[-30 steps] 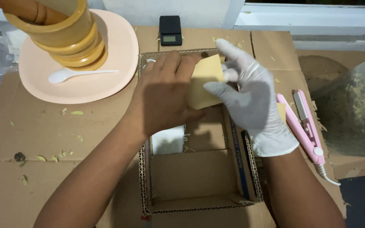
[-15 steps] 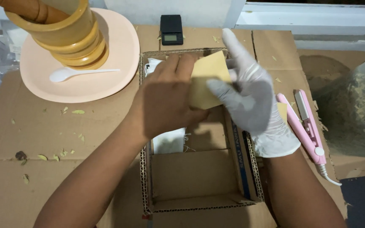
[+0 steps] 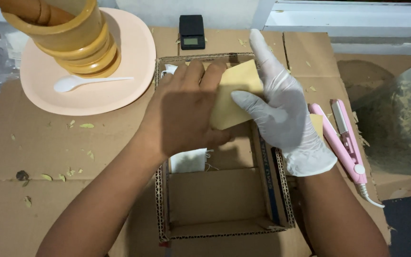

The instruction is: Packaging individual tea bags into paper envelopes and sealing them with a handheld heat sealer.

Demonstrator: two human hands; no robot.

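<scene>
The bare left hand [image 3: 186, 112] and the gloved right hand [image 3: 277, 107] both pinch a small yellow paper bag [image 3: 234, 97] above the cardboard box [image 3: 215, 200]. A pink plate [image 3: 120, 90] with a white spoon [image 3: 89, 82] sits to the left on the bench.

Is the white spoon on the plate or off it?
On it: the spoon lies flat on the pink plate, beside the wooden mortar.

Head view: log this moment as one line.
left hand: bare, on small tan paper pouch | right hand: white-gloved, pinching pouch | below: shallow cardboard tray | right: pink flat heat sealer
</scene>
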